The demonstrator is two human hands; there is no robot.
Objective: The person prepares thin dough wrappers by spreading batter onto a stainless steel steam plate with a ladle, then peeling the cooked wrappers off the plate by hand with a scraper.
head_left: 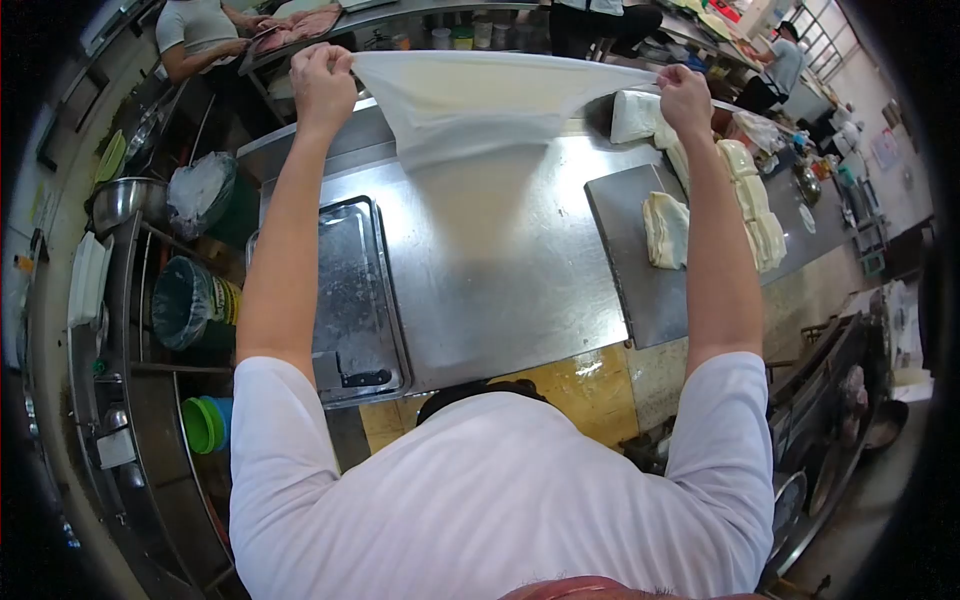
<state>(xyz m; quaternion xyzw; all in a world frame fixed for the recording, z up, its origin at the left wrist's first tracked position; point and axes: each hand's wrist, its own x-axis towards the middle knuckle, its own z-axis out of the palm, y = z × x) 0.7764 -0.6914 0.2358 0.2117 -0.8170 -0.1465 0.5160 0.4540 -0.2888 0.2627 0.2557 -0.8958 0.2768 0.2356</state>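
Observation:
A thin white sheet point(480, 95), dough or cloth, I cannot tell which, hangs stretched between my hands above the far part of the steel table point(500, 290). Its top edge is pulled nearly straight, and its lower part narrows and sags. My left hand point(323, 88) is closed on the left corner, and my right hand point(685, 98) pinches the right corner. Both arms reach far forward. Near my right forearm, a folded pale piece point(666, 230) lies on a dark board point(640, 275). More folded pale bundles point(750, 205) lie to the right of that forearm.
A black tray point(355, 290) with a cleaver point(352, 375) lies at the table's left. Lined bins point(185, 305) and shelves stand further left. Across the table, one person point(205, 45) handles pink meat; another point(785, 60) is at the far right.

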